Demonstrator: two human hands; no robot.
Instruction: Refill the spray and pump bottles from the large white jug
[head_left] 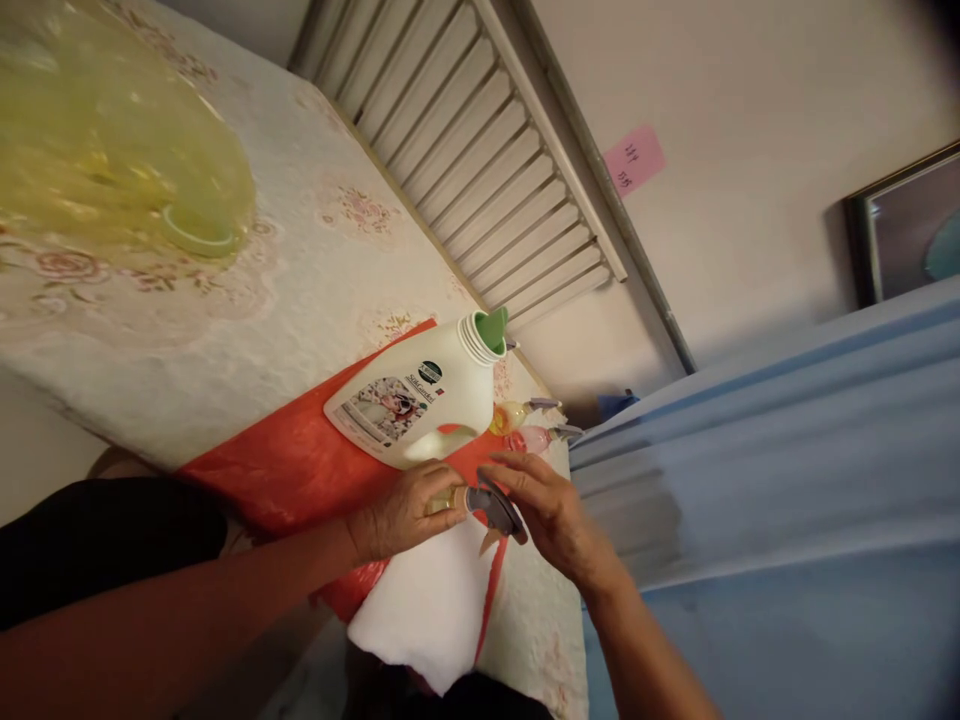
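Observation:
My left hand (405,510) is closed around a small yellowish spray bottle (445,500), mostly hidden by the fingers. My right hand (544,505) grips the bottle's grey trigger spray head (493,508) from the other side. Both hands hover over a white cloth (427,610) lying on a red plastic sheet (289,465). Just beyond the hands stands a large white detergent jug (409,400), uncapped, with a green pour spout (493,328). Two more small spray bottles, one yellow (511,415) and one pink (531,438), lie behind the hands.
The table carries a floral tablecloth (300,250). A translucent yellow plastic bag (105,150) sits at its far left. A white louvred shutter (480,150) and a wall with a pink note (634,158) lie behind. Blue fabric (765,480) hangs along the right.

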